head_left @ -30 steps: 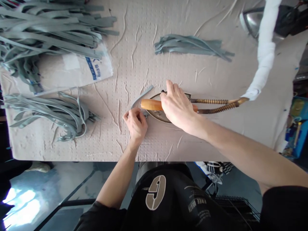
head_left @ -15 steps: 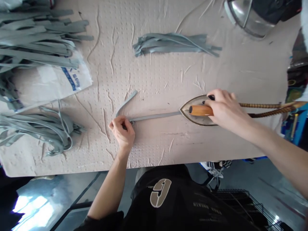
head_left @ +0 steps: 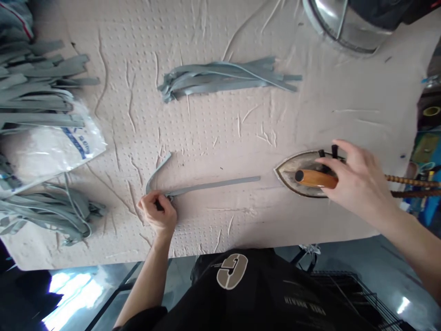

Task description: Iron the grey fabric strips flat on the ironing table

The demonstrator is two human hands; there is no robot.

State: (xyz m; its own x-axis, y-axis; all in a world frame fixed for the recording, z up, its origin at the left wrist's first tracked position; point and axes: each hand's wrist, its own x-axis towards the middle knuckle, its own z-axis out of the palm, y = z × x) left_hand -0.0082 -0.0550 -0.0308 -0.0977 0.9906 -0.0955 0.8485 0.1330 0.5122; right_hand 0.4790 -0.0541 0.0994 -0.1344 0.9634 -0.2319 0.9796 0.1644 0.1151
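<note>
A narrow grey fabric strip point(head_left: 217, 184) lies nearly straight across the table, its right end bare. My left hand point(head_left: 160, 211) is closed on the strip towards its left part; a loose tail curls up beyond the fingers. My right hand point(head_left: 361, 181) is around the wooden handle of a clothes iron point(head_left: 289, 168), thumb below and fingers above, some spread near the black knobs. The iron sits on the table with its tip pointing left, apart from the strip's end.
A bundle of grey strips point(head_left: 227, 78) lies further back. Strips are heaped point(head_left: 37, 82) on the left beside a plastic bag point(head_left: 51, 147), with another coil point(head_left: 51, 211) nearer me. A metal-and-black device point(head_left: 344, 27) stands at the back right. Hoses point(head_left: 413, 181) trail rightward from the iron.
My right hand has drawn the iron to the right, off the strip, uncovering its end. Its fingers look looser on the handle. My left hand still grips the strip. The view has shifted.
</note>
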